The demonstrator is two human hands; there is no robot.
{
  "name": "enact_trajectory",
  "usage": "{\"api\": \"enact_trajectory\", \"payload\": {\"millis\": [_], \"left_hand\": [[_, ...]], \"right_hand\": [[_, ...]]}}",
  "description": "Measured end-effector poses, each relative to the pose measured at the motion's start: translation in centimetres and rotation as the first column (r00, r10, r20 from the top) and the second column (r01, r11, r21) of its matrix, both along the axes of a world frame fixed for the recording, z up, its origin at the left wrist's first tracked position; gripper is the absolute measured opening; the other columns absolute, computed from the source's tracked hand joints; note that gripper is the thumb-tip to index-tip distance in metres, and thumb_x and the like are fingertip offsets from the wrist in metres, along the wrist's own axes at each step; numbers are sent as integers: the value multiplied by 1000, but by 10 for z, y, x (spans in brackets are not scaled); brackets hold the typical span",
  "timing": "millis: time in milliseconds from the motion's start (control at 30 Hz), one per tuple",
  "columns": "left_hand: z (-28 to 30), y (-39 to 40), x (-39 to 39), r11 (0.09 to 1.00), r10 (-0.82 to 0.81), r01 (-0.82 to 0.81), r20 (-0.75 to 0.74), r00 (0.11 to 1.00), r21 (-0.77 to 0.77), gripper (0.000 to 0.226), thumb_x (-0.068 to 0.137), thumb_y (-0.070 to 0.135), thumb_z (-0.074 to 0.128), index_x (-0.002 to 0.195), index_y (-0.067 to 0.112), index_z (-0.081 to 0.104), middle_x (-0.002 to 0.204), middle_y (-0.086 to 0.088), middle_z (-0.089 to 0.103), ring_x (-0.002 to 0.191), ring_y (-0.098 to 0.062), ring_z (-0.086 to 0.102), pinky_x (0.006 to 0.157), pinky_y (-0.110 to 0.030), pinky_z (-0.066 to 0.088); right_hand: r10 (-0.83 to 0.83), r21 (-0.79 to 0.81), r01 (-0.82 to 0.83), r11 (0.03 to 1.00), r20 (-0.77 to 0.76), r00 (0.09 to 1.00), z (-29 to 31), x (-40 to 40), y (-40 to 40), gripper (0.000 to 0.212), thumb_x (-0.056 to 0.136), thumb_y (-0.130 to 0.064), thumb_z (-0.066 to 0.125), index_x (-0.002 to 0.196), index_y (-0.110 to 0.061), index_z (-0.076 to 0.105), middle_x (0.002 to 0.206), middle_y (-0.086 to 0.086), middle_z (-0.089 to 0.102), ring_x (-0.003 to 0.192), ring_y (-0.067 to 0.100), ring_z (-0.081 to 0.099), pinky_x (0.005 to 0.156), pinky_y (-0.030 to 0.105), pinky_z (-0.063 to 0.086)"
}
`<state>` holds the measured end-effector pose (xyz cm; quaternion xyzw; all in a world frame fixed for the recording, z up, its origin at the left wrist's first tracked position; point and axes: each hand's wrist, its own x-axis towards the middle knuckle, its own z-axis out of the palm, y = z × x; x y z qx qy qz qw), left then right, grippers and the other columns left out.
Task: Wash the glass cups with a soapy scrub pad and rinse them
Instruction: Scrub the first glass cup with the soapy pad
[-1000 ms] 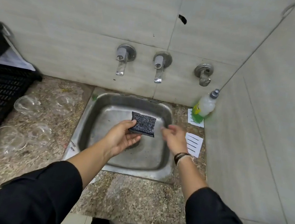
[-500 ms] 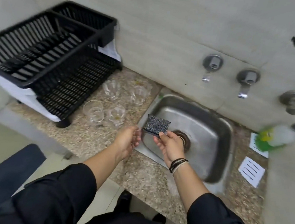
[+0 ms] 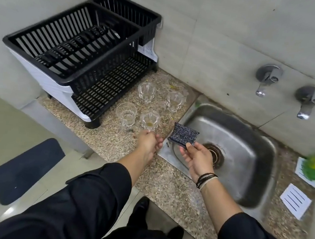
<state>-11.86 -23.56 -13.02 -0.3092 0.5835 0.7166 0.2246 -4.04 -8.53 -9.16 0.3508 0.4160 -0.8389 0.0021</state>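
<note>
Speckled granite counter (image 3: 164, 187) against pale tiled walls, steel sink (image 3: 248, 141) set in at right, black dish rack (image 3: 78, 51) at far left. Four glass cups (image 3: 150, 118) between rack and sink. Left hand (image 3: 148, 143) fingers apart, reaching at nearest cup. Right hand (image 3: 197, 159) pinching dark scrub pad (image 3: 183, 135) over sink's left edge. Dark mat (image 3: 23, 169) on floor.
</note>
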Motion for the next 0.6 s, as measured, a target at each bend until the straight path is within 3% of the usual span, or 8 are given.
{"api": "enact_trajectory", "payload": {"millis": [200,367,467,600], "left_hand": [[11,12,6,999,7,-3,-112,994,37,22,108,3,34,93,8,51,69,-5,52,57,-15,49,57,-31,44],[32,32,17,988,-151,152,-212,965,-14,23,108,10,34,90,11,49,68,-3,45,57,-15,46,59,-32,44],[50,49,19,918,-368,293,-305,878,-267,28,110,27,36,90,16,51,69,0,47,61,-15,49,62,-32,44],[68,74,14,696,-669,298,-439,600,-653,37,108,30,40,73,23,43,71,2,49,69,-20,48,62,-37,34]], "right_hand": [[-67,66,68,996,-15,998,3,11,20,16,96,10,54,95,-5,59,86,7,64,75,20,65,72,25,60],[-131,56,133,990,-42,990,-1,17,48,20,96,9,57,110,-4,52,89,9,56,68,17,68,71,26,62],[-183,45,186,982,-53,982,1,21,64,23,95,7,59,110,-8,51,88,8,57,71,18,68,74,28,62],[-245,22,247,969,-74,967,9,27,85,20,96,7,57,103,-10,51,88,9,57,73,19,67,67,24,61]]}}
